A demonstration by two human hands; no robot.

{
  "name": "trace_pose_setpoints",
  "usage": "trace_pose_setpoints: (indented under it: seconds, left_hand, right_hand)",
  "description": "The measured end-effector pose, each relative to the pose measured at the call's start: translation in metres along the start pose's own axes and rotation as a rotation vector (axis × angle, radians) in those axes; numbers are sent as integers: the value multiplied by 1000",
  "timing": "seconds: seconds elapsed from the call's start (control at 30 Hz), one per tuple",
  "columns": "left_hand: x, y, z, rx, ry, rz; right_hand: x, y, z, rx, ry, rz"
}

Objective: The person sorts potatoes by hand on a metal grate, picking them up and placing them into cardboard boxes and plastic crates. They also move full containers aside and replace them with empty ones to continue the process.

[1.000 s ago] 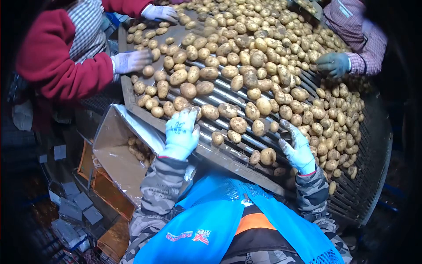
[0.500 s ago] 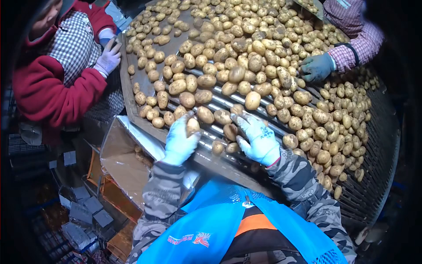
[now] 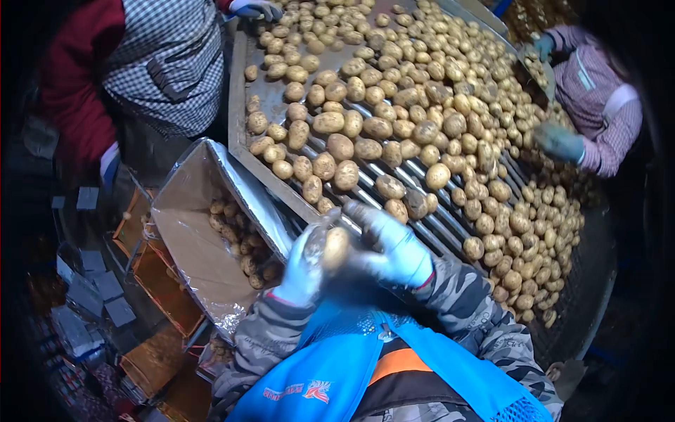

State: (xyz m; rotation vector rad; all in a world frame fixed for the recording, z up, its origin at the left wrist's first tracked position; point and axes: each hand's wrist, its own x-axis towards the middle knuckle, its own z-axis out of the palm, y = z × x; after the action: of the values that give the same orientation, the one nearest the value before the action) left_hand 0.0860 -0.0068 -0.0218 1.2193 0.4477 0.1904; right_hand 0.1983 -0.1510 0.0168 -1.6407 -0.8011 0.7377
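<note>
Vest fabric [image 3: 309, 383], bright blue, filled the near edge, with camouflage sleeves [image 3: 261, 337] reaching forward from it. Just beyond, the gloved left hand [image 3: 304, 266] grasped one pale potato [image 3: 336, 247] in front of the chest, near the table's close edge. Beside it, the gloved right hand [image 3: 394, 247] had curved fingers; blur hid whether it touched that potato or held anything itself. The step in hand looked like handling a single potato, and the next move seemed to call for a secure left grip. Leftward stood an open carton [image 3: 188, 211] partly filled with potatoes. Past the table rim [image 3: 273, 186], loose potatoes [image 3: 455, 124] covered metal bars [image 3: 426, 238]. Farther off stood a co-worker in a checked apron [image 3: 172, 42], and across the table was another co-worker's gloved hand [image 3: 559, 143]
</note>
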Motion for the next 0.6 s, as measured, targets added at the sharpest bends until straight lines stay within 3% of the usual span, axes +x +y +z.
trace_pose_setpoints:
  seconds: [0.07, 0.1, 0.13, 0.17, 0.2, 0.23, 0.27, 0.33, 0.4, 0.47, 0.5, 0.53, 0.6]
  left_hand:
    - [-6, 20, -26, -82, -75, -210]
    - [-6, 18, -39, -72, -99, -208]
    - [-4, 10, -37, -86, -98, -202]
    - [1, 0, -30, 76, -87, 21]
    - [4, -5, -22, 245, -70, 240]
    - [12, -6, -9, 223, -50, 207]
    - [22, -8, -1, 452, -29, 323]
    - [33, -1, 11, 735, -61, 210]
    - [39, 6, 22, 887, -85, 154]
    - [43, 9, 31, 1109, -169, 189]
    - [43, 2, 29, 1041, -166, 233]
    - [43, 4, 28, 931, -183, 136]
    - [44, -22, 17, 521, -122, 92]
  right_hand:
    - [25, 33, -24, -516, 201, -305]
    - [42, 42, -28, -686, 258, -278]
    - [61, 42, -33, -862, 316, -252]
    - [83, 39, -36, -916, 353, -350]
    - [98, 46, -37, -994, 279, -248]
    - [115, 46, -33, -1118, 181, -91]
    - [130, 47, -27, -1235, 84, 70]
    - [151, 73, -16, -1275, 114, 52]
    - [156, 89, -24, -1222, 128, 86]
    - [146, 93, -36, -1072, 155, -58]
    - [139, 77, -43, -804, 138, 154]
    - [129, 61, -48, -502, 204, 206]
    - [96, 34, -46, 387, 309, 77]
